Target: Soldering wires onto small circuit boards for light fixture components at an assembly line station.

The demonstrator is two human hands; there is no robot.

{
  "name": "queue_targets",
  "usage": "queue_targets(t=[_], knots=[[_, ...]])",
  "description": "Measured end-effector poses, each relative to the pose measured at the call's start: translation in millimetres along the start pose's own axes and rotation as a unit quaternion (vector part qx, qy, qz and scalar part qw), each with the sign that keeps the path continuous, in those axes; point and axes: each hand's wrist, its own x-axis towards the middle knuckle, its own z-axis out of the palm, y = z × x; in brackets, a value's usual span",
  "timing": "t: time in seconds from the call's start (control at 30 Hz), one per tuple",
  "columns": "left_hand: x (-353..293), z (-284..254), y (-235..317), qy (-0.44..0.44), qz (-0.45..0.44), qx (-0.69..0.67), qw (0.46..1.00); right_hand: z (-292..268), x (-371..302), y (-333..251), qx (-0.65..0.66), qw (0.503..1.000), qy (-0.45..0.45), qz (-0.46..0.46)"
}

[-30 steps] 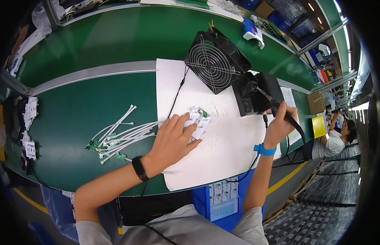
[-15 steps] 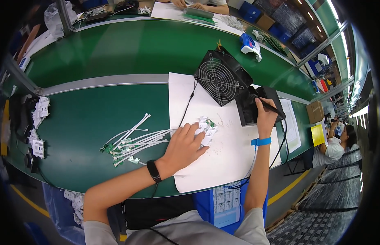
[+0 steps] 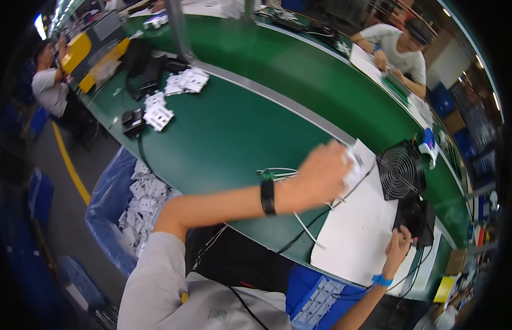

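Smeared by motion, my left hand is raised over the bench at the left side of the white sheet. Its fingers are closed on a blurred white plastic part. Partly hidden beneath that forearm and hand lie white cables with small green circuit boards. My right hand, with a blue wrist strap, is beside the black soldering station. Its fingers are bent at the station's near side; whether they hold anything does not show. A black fan with a round wire guard stands behind the station.
More white plastic parts are piled at the bench's far left, beside a black device. Below the bench edge stands a blue-lined bin of white parts. A person works across the bench. Black cords cross the sheet.
My view has swung left. My left hand has lifted off the sheet with the white plastic part. My right hand no longer shows the black-handled soldering iron it held and is lower beside the station.
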Motion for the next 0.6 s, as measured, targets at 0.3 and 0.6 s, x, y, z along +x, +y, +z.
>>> queue_targets(t=[0.3,0.6], knots=[[-72,-77,-211,0.018,-0.194,0.136,0.971,41,-48,-16,-0.041,0.996,-0.066,-0.05],[-110,-184,-332,-0.01,-0.288,0.345,0.893,135,-84,-116,-0.047,0.967,-0.211,-0.132]])
